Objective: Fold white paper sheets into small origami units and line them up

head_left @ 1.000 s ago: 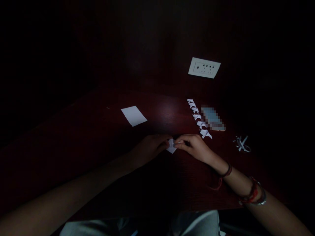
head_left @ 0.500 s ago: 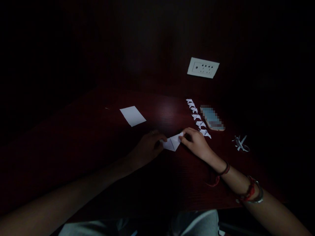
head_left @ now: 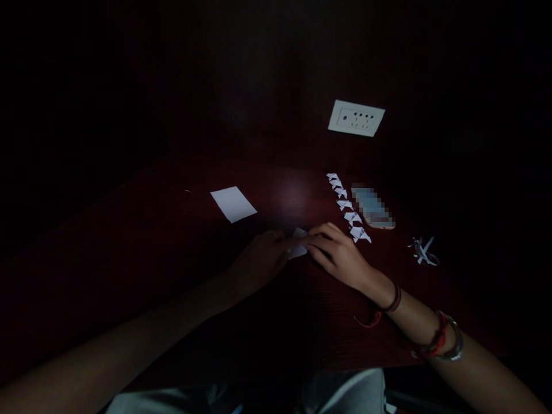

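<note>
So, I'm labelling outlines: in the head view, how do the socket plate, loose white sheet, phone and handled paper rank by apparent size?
1. Socket plate
2. White sheet and phone: too alike to rank apart
3. Handled paper: smallest visible area, but partly hidden

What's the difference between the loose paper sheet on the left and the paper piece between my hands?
The loose sheet lies untouched; the paper piece has fingers of the left hand and right hand on it.
The loose sheet shows all four corners; the paper piece is partly covered.
The loose sheet shows more surface than the paper piece.
Both are pale paper.
</note>
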### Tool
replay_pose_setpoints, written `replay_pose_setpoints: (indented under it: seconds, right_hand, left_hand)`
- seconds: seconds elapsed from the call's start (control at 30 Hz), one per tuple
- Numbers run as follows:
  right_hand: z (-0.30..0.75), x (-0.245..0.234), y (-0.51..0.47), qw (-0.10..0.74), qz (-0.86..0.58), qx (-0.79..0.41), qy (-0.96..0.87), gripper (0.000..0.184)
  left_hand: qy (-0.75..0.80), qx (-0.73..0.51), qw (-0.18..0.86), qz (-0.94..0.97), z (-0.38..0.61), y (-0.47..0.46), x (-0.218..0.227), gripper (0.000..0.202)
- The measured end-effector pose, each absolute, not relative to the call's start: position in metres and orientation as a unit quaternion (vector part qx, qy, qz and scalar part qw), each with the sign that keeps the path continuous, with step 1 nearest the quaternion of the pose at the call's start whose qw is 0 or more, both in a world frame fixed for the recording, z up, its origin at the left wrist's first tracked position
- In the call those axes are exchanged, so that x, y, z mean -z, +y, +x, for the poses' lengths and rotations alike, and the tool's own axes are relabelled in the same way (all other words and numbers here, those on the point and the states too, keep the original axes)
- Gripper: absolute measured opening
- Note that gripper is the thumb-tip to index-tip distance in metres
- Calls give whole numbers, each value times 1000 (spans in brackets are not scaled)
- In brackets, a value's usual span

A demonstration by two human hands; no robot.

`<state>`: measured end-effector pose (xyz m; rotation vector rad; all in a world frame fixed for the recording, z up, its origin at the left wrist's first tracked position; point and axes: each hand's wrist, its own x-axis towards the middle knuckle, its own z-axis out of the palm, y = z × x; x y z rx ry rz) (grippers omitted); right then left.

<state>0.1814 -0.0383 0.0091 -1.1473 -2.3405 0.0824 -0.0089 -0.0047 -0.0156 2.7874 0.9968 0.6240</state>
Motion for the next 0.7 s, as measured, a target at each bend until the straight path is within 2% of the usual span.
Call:
replay_pose_setpoints:
  seconds: [0.1,0.27,0.4,0.5,0.63,0.7]
  right_hand:
    - [185,-4,-33,250,-437,-53,-863,26]
    - [191,3,-24,221,-453,-111,-857,37]
    - [192,2,-23,210,-459,-142,-852,40]
    - [191,0,-23,202,-467,-139,-850,46]
    - [188,0,-24,196,-480,-131,-845,41]
    - [186,1,-24,192,-495,-120,-839,42]
  left_hand:
    - [301,-205,66,929,-10,-3,20,38]
    - [290,-218,78,929,-17,3,23,31]
    - [276,-209,71,935,-20,6,22,33]
    - [273,-205,86,936,-19,7,19,25]
    - [267,-204,100,937,-16,6,12,10]
    - [264,-200,98,938,-17,3,7,12]
